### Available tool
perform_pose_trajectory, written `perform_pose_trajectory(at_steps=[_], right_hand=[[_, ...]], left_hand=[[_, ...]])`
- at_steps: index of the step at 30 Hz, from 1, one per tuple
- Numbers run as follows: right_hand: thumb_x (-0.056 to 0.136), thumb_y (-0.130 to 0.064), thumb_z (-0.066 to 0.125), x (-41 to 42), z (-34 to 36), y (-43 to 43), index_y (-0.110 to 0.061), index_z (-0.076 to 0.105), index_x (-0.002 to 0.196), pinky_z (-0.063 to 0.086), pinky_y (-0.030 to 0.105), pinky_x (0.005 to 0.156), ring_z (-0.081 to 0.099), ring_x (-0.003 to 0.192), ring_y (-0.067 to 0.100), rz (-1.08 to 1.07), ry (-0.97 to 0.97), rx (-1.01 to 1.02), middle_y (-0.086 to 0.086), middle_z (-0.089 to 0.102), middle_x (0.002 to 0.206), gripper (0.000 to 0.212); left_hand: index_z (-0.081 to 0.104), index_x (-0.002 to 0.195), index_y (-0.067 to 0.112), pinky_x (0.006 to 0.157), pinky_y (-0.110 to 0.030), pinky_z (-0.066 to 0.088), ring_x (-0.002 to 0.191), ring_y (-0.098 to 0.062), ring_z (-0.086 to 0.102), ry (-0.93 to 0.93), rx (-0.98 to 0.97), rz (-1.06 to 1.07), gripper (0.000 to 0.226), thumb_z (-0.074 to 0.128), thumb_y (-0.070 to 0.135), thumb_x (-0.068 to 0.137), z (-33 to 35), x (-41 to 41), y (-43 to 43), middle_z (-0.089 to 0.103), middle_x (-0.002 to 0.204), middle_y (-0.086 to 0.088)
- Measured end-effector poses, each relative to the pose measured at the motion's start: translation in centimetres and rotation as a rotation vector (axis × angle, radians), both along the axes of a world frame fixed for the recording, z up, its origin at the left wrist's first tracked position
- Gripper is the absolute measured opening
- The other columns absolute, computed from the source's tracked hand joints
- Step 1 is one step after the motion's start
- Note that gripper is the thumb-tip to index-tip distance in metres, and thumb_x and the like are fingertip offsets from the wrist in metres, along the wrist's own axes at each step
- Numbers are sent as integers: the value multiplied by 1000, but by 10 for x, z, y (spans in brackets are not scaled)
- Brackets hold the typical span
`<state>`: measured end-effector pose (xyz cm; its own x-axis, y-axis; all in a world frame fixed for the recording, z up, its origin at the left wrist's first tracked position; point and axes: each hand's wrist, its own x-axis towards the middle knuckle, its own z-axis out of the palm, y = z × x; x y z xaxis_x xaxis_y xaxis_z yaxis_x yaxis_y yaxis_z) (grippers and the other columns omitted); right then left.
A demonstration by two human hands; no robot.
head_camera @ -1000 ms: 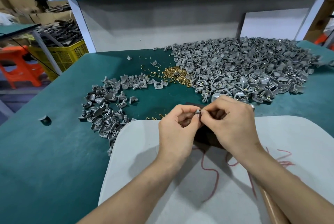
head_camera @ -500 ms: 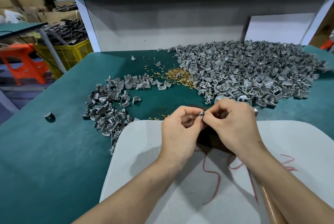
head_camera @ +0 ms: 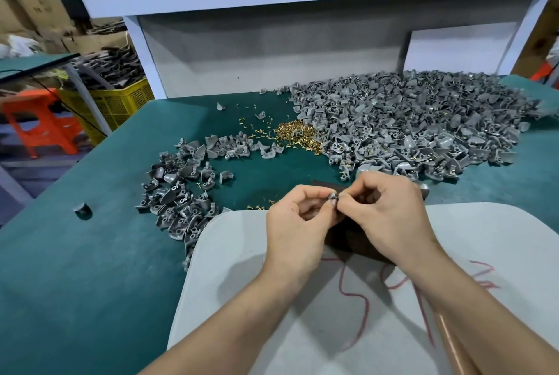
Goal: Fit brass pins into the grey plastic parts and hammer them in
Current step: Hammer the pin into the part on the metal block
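A single grey plastic part (head_camera: 332,196) is held above the near edge of the green tabletop (head_camera: 75,268), over a dark pad (head_camera: 354,238) that rests partly on a white board (head_camera: 484,238). The part is pinched between the thumb and forefinger of the left hand (head_camera: 298,217), with the remaining fingers curled inward. The same part is pinched from the 3 o'clock side by the thumb and forefinger tips of the right hand (head_camera: 390,217), whose other fingers are curled. Whether a pin is held there cannot be told.

Measured from the hands, a heap of brass pins (head_camera: 298,134) is located at 11 o'clock. A large pile of grey parts (head_camera: 408,132) is spread at 1 o'clock, touching the heap. A smaller pile of grey parts (head_camera: 181,193) is located at 9 o'clock, and a lone grey piece (head_camera: 82,210) lies further out at 9 o'clock.
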<state>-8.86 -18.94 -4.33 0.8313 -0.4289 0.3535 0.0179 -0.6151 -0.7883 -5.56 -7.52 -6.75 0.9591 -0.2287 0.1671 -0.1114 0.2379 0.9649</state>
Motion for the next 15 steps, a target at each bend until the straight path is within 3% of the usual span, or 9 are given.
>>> perform_pose_trajectory(at_steps=[6, 9, 11, 15], right_hand=[[60, -53, 54, 0, 0, 0, -34, 66, 76, 53, 44, 65, 59, 58, 16, 65, 17, 55, -9, 65, 59, 27], [79, -29, 65, -2, 3, -2, -23, 70, 71, 49, 33, 54, 56, 51, 12, 177, -63, 261, -3, 64, 57, 11], [87, -8, 61, -3, 4, -5, -17, 70, 71, 43, 22, 46, 52, 49, 9, 221, -126, 402, -2, 60, 53, 20], [89, 1, 57, -4, 6, -8, -14, 70, 80, 42, 19, 45, 50, 49, 8, 315, -144, 403, -7, 58, 53, 22]], left_hand=[[68, 76, 12, 68, -21, 56, 77, -14, 69, 66, -88, -4, 22, 63, -9, 84, 3, 2, 0, 72, 74, -4], [67, 81, 5, 67, -21, 56, 76, -18, 70, 113, -189, -41, 14, 61, -7, 85, 6, 2, 1, 71, 73, -6], [65, 84, 4, 61, -17, 54, 69, -18, 71, 145, -220, -83, 10, 60, -4, 87, 8, 3, 3, 72, 71, -7], [65, 83, 6, 52, -14, 51, 59, -14, 70, 151, -183, -131, 11, 57, 1, 89, 11, 4, 6, 71, 65, -5]])
